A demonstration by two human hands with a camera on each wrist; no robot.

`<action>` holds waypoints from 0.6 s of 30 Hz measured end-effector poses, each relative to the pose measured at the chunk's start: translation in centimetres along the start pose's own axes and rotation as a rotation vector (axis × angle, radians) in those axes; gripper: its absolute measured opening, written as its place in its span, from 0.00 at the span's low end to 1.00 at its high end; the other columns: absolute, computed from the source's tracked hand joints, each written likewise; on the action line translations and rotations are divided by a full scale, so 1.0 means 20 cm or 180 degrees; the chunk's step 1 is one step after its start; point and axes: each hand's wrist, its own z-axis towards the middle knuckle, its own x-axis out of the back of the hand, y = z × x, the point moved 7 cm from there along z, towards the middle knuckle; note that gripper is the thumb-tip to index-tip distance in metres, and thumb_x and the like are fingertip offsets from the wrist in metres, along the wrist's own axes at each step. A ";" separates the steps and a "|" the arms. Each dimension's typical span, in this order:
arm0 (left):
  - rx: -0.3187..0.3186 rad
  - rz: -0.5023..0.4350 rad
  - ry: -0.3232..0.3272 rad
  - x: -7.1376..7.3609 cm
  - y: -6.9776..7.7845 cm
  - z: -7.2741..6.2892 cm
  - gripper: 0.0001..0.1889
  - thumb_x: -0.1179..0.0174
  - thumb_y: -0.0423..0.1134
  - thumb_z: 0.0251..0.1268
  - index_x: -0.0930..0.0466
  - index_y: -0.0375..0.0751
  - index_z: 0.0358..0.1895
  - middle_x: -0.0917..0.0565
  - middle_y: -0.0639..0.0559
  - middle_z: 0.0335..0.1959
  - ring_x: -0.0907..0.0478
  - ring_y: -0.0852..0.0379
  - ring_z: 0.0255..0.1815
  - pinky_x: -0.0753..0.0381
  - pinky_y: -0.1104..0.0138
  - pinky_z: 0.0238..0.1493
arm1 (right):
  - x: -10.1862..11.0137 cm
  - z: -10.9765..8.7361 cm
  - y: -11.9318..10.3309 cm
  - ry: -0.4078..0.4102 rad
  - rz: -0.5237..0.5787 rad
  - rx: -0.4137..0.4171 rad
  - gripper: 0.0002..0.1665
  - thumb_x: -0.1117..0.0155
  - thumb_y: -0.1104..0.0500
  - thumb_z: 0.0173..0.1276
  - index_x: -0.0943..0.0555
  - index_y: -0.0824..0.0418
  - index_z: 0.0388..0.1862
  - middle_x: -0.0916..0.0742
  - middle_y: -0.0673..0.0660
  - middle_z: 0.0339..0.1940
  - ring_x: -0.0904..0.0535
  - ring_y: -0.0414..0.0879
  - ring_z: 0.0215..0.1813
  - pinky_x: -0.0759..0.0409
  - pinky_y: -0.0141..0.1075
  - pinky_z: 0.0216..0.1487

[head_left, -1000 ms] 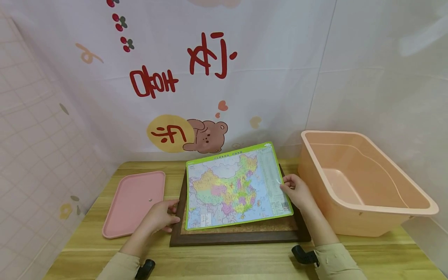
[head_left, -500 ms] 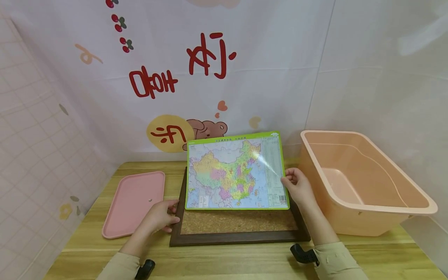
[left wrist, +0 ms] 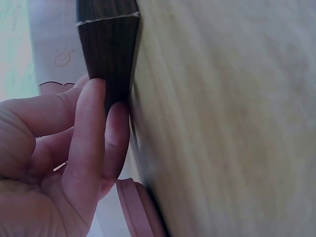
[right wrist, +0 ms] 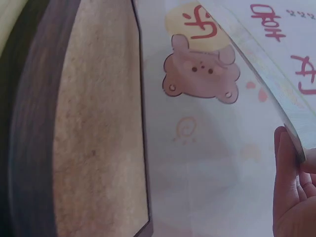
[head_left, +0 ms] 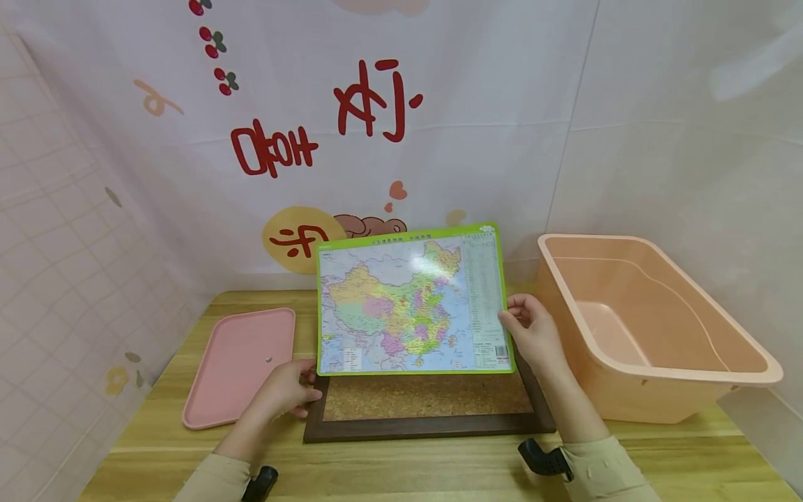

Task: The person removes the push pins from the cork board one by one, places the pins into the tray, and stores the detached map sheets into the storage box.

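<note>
A map sheet [head_left: 395, 307] with a green border is raised at a tilt over a dark-framed cork board [head_left: 426, 399]. My right hand [head_left: 533, 335] pinches the map's right edge between thumb and fingers. In the right wrist view, the map [right wrist: 276, 74] is seen nearly edge-on, well apart from the cork surface [right wrist: 98, 123]. My left hand [head_left: 288, 390] holds the board's left side. In the left wrist view, a fingertip of that hand [left wrist: 84, 158] lies against the outer face of the dark frame [left wrist: 109, 49], and another is low between frame and table.
A pink tray [head_left: 241, 369] lies on the wooden table [head_left: 389, 470] left of the board. To the right stands a large peach plastic tub [head_left: 602, 314]. A white printed cloth [head_left: 470, 160] hangs behind.
The map has risen off the board and swung toward the back cloth, then shifted slightly left, uncovering more cork. My right hand has gone up with it, while the left has stayed on the frame.
</note>
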 end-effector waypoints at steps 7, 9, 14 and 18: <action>0.0001 0.0088 0.0031 0.00 -0.01 0.00 0.15 0.33 0.20 0.55 0.23 0.26 0.46 0.22 0.38 0.44 0.22 0.53 0.22 0.17 0.62 0.20 | 0.03 -0.03 -0.13 0.0046 0.0076 0.0041 0.08 0.38 0.70 0.70 0.24 0.71 0.46 0.19 0.60 0.35 0.23 0.41 0.35 0.25 0.27 0.38; -0.0022 0.0092 0.0031 0.00 -0.01 0.00 0.15 0.33 0.20 0.55 0.23 0.26 0.46 0.22 0.38 0.44 0.22 0.53 0.22 0.18 0.62 0.20 | 0.05 -0.04 -0.18 0.0072 0.0071 0.0060 0.09 0.38 0.69 0.70 0.25 0.70 0.47 0.19 0.59 0.35 0.23 0.42 0.36 0.24 0.28 0.37; -0.0030 0.0101 0.0036 0.00 -0.02 0.01 0.16 0.33 0.20 0.55 0.22 0.27 0.48 0.22 0.39 0.44 0.22 0.54 0.22 0.18 0.62 0.20 | 0.10 -0.04 -0.28 0.0115 -0.0082 0.0301 0.10 0.37 0.69 0.70 0.25 0.71 0.47 0.19 0.60 0.35 0.23 0.39 0.35 0.24 0.26 0.37; -0.0018 0.0044 0.0017 0.00 -0.02 0.01 0.27 0.34 0.19 0.55 0.26 0.25 0.61 0.23 0.38 0.45 0.22 0.53 0.23 0.18 0.61 0.20 | 0.15 -0.04 -0.32 0.0163 -0.0097 0.0357 0.10 0.37 0.70 0.69 0.24 0.72 0.47 0.18 0.59 0.34 0.23 0.38 0.33 0.25 0.25 0.37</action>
